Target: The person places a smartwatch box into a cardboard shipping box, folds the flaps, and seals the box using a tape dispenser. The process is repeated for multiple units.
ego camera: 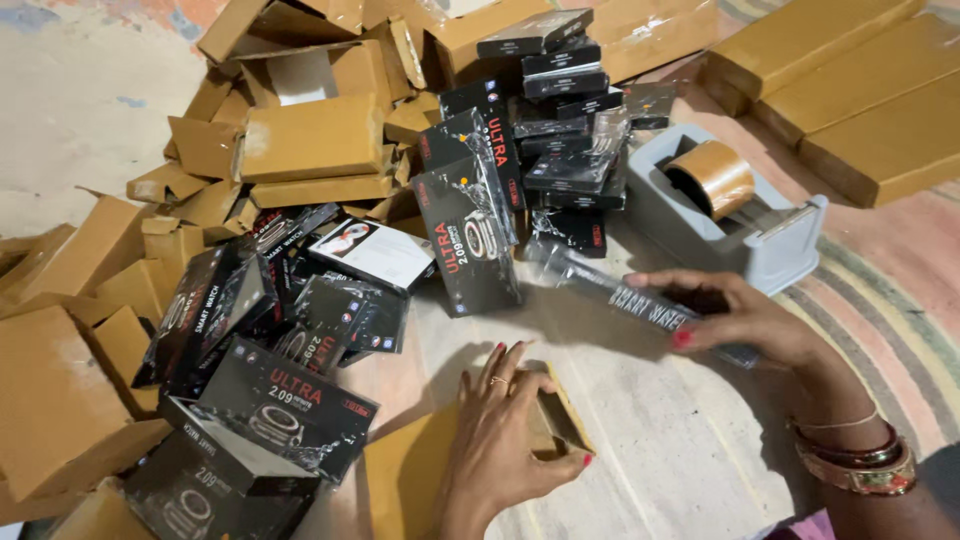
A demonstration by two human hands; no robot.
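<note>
Left hand (500, 430) presses flat on the open brown carton (470, 455); right hand (745, 320) clamps a black product box (640, 300) just beyond it. Swinging carelessly, I'd judge, could topple the leaning box stack (520, 160) ahead.

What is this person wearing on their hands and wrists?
Both hands are bare, with no gloves and no sleeves in view. The left hand has a gold ring on one finger and red-painted nails. The right hand also has red nails, and its wrist carries a thin gold chain bracelet and stacked dark red and gold bangles.
</note>
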